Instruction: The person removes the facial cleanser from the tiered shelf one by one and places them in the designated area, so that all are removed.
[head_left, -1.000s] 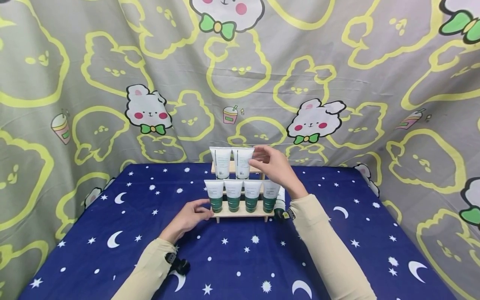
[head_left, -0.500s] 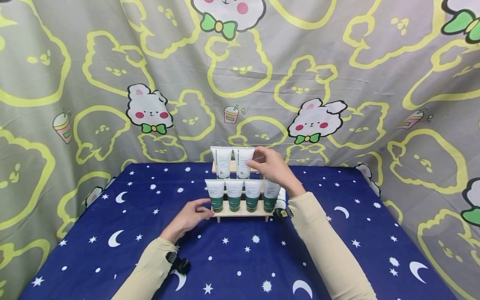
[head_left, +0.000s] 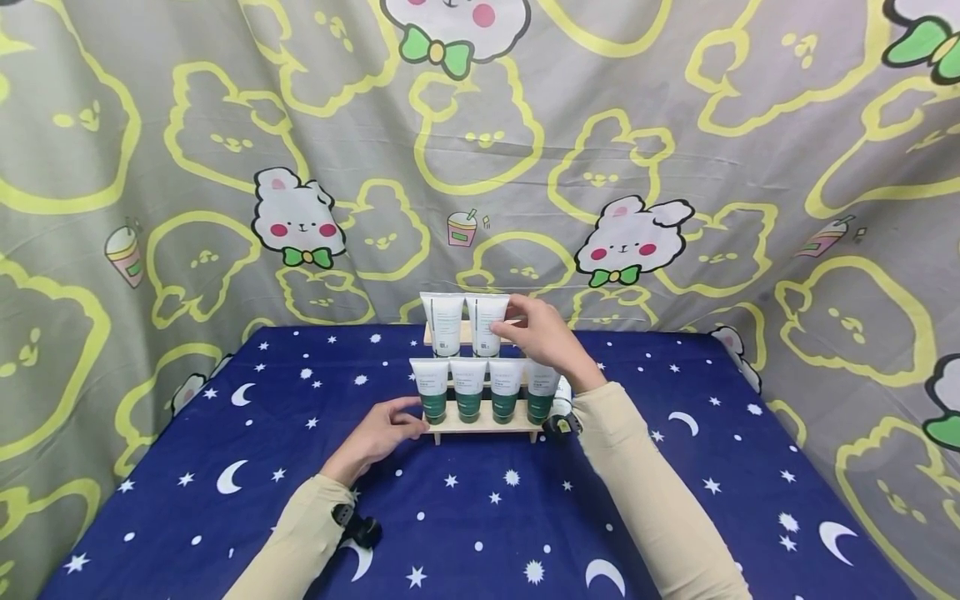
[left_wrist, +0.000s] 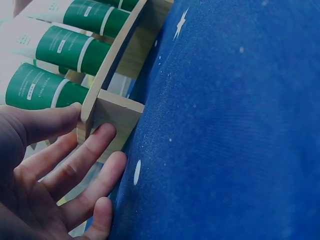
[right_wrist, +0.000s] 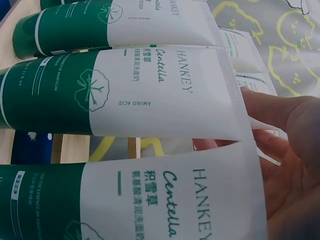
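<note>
A small wooden tiered rack [head_left: 484, 416] stands on the table. My left hand [head_left: 384, 429] is at the left end of its lower tier; in the left wrist view the thumb lies over the board's edge and fingers reach under it, pinching the board [left_wrist: 119, 112]. On the upper tier, my right hand [head_left: 546, 333] holds the right-hand white cleanser tube [head_left: 487, 321] near its top, thumb in front and fingers behind. Another white tube [head_left: 444, 321] stands beside it. Several green-and-white cleanser tubes [head_left: 468, 387] line the lower tier, partly blocking the right wrist view.
Another white tube [head_left: 562, 398] is beside the rack's right end, partly hidden by the right wrist camera. A blue cloth [head_left: 465, 525] with stars and moons covers the table. A grey cartoon curtain [head_left: 360, 125] hangs behind and at both sides.
My right hand has shifted slightly left and its thumb has come in over the front of the upper right tube. The left hand stays at the rack's end.
</note>
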